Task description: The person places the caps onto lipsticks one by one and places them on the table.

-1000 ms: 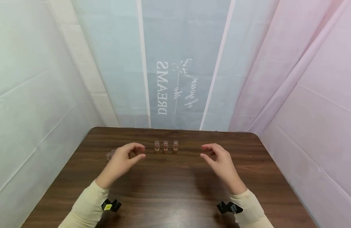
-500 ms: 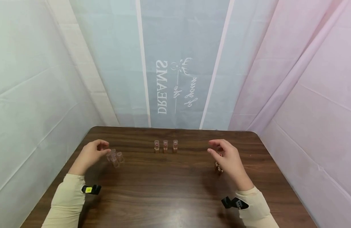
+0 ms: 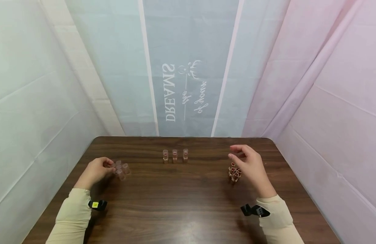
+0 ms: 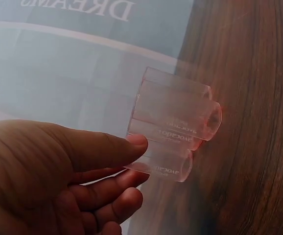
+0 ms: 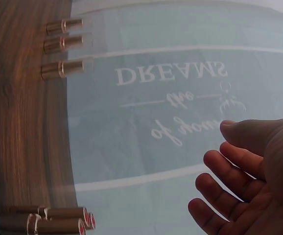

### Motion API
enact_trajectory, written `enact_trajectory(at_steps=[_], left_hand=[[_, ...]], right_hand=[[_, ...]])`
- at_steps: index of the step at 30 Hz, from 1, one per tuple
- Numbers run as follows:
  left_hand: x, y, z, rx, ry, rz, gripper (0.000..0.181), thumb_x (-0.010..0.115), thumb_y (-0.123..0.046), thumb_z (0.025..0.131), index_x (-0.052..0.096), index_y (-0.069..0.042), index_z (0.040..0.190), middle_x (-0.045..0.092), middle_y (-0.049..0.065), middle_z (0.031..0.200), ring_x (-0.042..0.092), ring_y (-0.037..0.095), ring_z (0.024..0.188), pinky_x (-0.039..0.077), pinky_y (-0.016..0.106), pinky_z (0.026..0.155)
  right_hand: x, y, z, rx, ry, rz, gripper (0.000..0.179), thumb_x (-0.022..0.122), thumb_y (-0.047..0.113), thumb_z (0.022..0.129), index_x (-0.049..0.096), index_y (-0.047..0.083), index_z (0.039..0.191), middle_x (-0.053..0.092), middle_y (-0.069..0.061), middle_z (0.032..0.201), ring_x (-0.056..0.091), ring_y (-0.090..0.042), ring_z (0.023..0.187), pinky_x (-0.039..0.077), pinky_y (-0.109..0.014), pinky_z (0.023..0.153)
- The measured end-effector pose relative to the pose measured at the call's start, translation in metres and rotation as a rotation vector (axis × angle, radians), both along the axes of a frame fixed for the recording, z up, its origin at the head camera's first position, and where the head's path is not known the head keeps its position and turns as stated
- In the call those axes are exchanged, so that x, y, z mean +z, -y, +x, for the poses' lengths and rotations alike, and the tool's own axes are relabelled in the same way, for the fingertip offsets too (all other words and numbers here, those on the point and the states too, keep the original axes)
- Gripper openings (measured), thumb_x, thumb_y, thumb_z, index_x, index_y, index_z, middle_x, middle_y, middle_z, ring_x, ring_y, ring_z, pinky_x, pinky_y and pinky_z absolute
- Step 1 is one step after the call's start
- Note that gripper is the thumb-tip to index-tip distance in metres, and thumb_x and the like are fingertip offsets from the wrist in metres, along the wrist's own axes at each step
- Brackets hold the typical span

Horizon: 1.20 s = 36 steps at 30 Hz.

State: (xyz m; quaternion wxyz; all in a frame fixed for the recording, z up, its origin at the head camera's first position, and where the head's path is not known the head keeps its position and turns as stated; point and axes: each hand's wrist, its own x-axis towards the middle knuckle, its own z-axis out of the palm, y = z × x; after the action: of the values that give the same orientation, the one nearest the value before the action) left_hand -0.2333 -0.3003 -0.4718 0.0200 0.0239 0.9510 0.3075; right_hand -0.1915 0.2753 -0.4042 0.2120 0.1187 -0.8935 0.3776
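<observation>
At the table's left, my left hand (image 3: 96, 171) reaches a cluster of several clear lipstick caps (image 3: 120, 173). In the left wrist view its thumb and index finger pinch the end of the nearest clear cap (image 4: 166, 164), which carries small lettering; the other caps stand right beside it. My right hand (image 3: 252, 166) hovers with loosely bent fingers and holds nothing. Just left of its palm stand several uncapped lipsticks (image 3: 235, 177), with gold tubes and red tips, partly hidden by that hand in the head view.
Three lipsticks (image 3: 174, 156) with clear caps on stand in a row at the back middle of the brown wooden table (image 3: 175, 196). A printed curtain (image 3: 188, 67) hangs behind the table. White cloth (image 3: 38, 101) hangs along the sides.
My left hand has moved left from near the row to the caps and now pinches one. My right hand has drifted right, bringing the uncapped lipsticks into view.
</observation>
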Motion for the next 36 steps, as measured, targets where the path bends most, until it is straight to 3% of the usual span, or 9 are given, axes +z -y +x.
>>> enact_trajectory(at_steps=[5,11,15,18,24,31,36], left_hand=[[0.012,0.002,0.006,0.033,-0.046,-0.032,0.028,0.072,-0.021,0.097,0.065,0.002,0.112,0.07,0.018,0.102,0.066,0.029,0.088,0.053,0.041,0.069],[0.045,-0.009,0.02,0.085,-0.188,-0.066,0.031,0.07,-0.025,0.098,0.065,0.002,0.112,0.071,0.02,0.103,0.067,0.033,0.089,0.052,0.047,0.071],[0.067,-0.031,0.03,0.055,-0.255,-0.024,0.033,0.07,-0.028,0.099,0.065,-0.001,0.117,0.07,0.016,0.104,0.066,0.029,0.09,0.052,0.04,0.071],[0.077,-0.049,0.037,0.006,-0.271,0.013,0.032,0.07,-0.028,0.1,0.066,-0.004,0.119,0.07,0.013,0.104,0.065,0.025,0.09,0.051,0.036,0.071],[0.073,-0.081,0.043,-0.095,-0.272,0.069,0.025,0.071,-0.027,0.099,0.066,-0.01,0.116,0.069,0.004,0.1,0.064,0.018,0.087,0.052,0.032,0.071],[0.063,-0.113,0.042,-0.213,-0.26,0.086,0.017,0.075,-0.02,0.095,0.069,-0.013,0.109,0.069,-0.004,0.096,0.064,0.011,0.085,0.054,0.03,0.073],[0.061,-0.126,0.045,-0.261,-0.257,0.098,0.017,0.077,-0.02,0.094,0.069,-0.015,0.109,0.068,-0.007,0.097,0.064,0.009,0.086,0.055,0.03,0.075]], right_hand=[[-0.002,-0.016,-0.005,-0.013,0.024,0.031,0.028,0.076,0.018,0.095,0.07,0.009,0.121,0.07,-0.005,0.112,0.066,-0.02,0.092,0.053,-0.017,0.076],[-0.016,-0.05,-0.017,-0.031,0.152,0.071,0.03,0.071,0.023,0.099,0.068,0.007,0.125,0.071,-0.011,0.117,0.067,-0.025,0.102,0.055,-0.03,0.082],[-0.035,-0.072,-0.024,-0.02,0.311,-0.008,0.031,0.07,0.023,0.1,0.067,0.008,0.127,0.069,-0.014,0.121,0.065,-0.026,0.104,0.054,-0.028,0.08],[-0.054,-0.083,-0.03,0.014,0.382,-0.021,0.031,0.069,0.017,0.1,0.066,0.006,0.128,0.069,-0.015,0.122,0.064,-0.024,0.105,0.053,-0.027,0.081],[-0.084,-0.095,-0.043,0.096,0.399,0.068,0.03,0.073,0.009,0.095,0.068,0.004,0.124,0.071,-0.014,0.119,0.065,-0.022,0.101,0.052,-0.027,0.076],[-0.097,-0.097,-0.046,0.167,0.422,0.107,0.031,0.075,0.007,0.093,0.068,0.003,0.122,0.072,-0.011,0.116,0.065,-0.027,0.108,0.052,-0.029,0.083],[-0.102,-0.094,-0.046,0.194,0.42,0.108,0.03,0.075,0.007,0.092,0.069,0.003,0.121,0.072,-0.008,0.113,0.065,-0.022,0.106,0.052,-0.03,0.086]])
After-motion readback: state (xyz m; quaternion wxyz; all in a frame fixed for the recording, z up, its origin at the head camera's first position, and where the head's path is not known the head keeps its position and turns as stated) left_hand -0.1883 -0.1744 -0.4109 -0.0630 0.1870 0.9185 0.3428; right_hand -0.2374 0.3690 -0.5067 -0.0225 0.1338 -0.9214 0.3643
